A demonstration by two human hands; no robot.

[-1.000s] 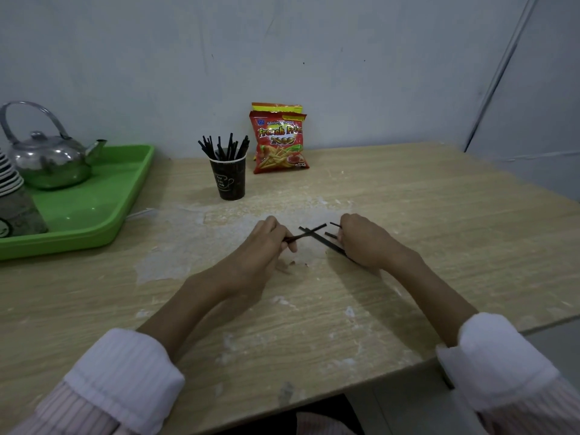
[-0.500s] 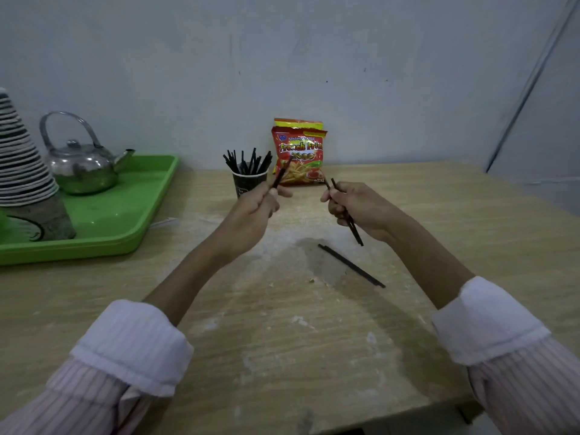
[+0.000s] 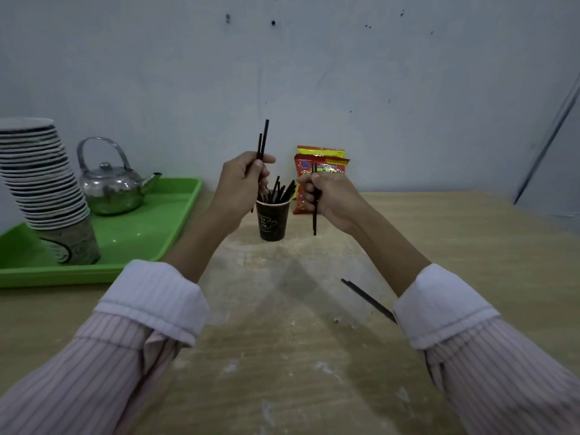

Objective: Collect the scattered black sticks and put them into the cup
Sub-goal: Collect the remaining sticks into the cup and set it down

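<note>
A dark paper cup [image 3: 272, 221] stands on the wooden table with several black sticks [image 3: 284, 191] poking out of it. My left hand [image 3: 241, 186] is just left of and above the cup, shut on two black sticks [image 3: 263, 139] held nearly upright. My right hand [image 3: 329, 199] is to the right of the cup, shut on one black stick [image 3: 314, 219] that hangs vertically below the fist. One more black stick [image 3: 367, 299] lies on the table by my right forearm, its near end hidden by the white cuff.
A green tray [image 3: 150, 240] at the left holds a steel kettle [image 3: 111, 186] and a tall stack of paper cups [image 3: 47, 189]. A red snack bag [image 3: 323, 164] leans on the wall behind the cup. The table edge runs along the right.
Both hands rose from the table and moved forward to either side of the cup. The left hand's sticks turned upright; the right hand's stick now hangs vertically. One stick stays on the table.
</note>
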